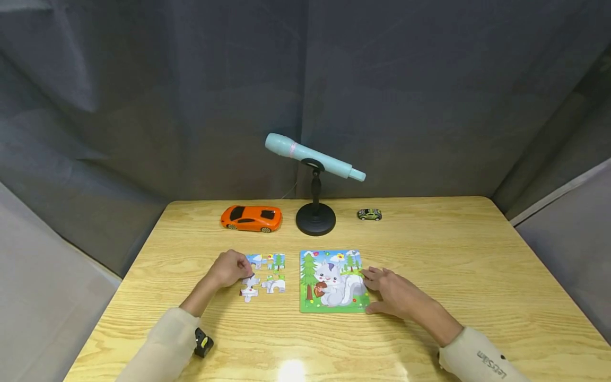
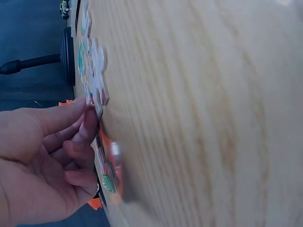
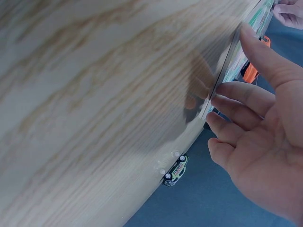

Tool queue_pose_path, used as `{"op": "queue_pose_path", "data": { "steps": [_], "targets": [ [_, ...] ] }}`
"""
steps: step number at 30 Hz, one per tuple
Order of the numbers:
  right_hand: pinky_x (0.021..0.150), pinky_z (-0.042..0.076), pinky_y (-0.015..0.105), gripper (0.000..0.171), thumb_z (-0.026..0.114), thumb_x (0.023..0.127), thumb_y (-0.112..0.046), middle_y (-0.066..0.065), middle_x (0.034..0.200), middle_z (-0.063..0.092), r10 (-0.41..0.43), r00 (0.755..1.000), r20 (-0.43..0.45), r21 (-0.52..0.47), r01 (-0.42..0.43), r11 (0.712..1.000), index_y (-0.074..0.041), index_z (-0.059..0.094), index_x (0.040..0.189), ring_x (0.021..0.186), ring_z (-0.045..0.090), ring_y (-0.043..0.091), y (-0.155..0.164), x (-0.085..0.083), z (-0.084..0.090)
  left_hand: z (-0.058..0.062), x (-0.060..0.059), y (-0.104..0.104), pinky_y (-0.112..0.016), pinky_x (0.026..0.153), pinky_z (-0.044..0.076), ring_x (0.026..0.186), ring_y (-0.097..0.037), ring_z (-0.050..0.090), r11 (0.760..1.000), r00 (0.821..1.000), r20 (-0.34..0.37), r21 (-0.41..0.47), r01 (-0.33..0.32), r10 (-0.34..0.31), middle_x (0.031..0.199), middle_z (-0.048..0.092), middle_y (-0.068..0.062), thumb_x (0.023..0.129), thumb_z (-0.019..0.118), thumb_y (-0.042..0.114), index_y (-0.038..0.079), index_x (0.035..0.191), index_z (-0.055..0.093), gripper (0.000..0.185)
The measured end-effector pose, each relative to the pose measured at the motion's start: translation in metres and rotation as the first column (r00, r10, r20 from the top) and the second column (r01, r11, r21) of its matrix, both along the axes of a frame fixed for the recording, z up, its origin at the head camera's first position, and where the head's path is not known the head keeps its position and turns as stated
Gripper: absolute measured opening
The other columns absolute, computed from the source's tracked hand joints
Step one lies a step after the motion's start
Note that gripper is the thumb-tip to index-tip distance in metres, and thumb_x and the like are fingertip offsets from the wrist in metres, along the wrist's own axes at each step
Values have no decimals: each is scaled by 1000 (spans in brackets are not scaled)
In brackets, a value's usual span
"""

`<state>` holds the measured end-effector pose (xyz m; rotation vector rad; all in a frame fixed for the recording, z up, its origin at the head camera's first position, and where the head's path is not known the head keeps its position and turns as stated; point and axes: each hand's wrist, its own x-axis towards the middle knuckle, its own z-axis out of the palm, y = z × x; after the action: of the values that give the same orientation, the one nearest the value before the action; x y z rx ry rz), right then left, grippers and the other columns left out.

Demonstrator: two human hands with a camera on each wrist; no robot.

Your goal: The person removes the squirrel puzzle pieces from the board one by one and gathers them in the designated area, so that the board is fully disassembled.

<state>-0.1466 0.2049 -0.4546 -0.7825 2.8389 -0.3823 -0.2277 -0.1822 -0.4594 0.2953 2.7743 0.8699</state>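
Thumb and forefinger of my left hand (image 1: 231,268) pinch a small puzzle piece at the left side of a cluster of loose jigsaw pieces (image 1: 274,286). That hand covers part of the piece; in the left wrist view the loose pieces (image 2: 98,71) show nearly edge-on beside the fingertips. To the right lies a square puzzle board (image 1: 329,281) picturing a grey-white squirrel with a nut among green trees. My right hand (image 1: 391,292) rests at the board's right edge, fingers extended along it and thumb near the lower corner. In the right wrist view its fingertips touch the board's side.
Behind the puzzle stand an orange toy car (image 1: 251,218), a light-blue microphone (image 1: 315,157) on a black round-based stand (image 1: 315,220), and a small patterned toy car (image 1: 369,214). Dark curtain (image 1: 238,95) hangs beyond the wooden table's (image 1: 429,233) back edge.
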Motion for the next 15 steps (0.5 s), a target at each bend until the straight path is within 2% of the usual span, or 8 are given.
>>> {"op": "queue_pose_path", "data": {
  "steps": [8,15],
  "targets": [
    [98,24,48,68,69,70,-39,18,131,40,14,1000,-16,2,-14,1000,4,50,120,123,32,33,0,0,0,6,-4,0,-27,56,39,60,-13,49,1000,1000,-16,-7,-9,8,65,58,2,78,65,8,9,69,64,9],
    [97,24,48,68,69,70,-39,18,130,40,16,1000,-19,-2,-16,1000,5,50,119,122,33,33,0,0,0,19,-12,10,-27,54,41,61,-16,51,998,1000,-16,69,-9,10,69,57,-3,79,64,10,6,77,63,4]
  ]
}}
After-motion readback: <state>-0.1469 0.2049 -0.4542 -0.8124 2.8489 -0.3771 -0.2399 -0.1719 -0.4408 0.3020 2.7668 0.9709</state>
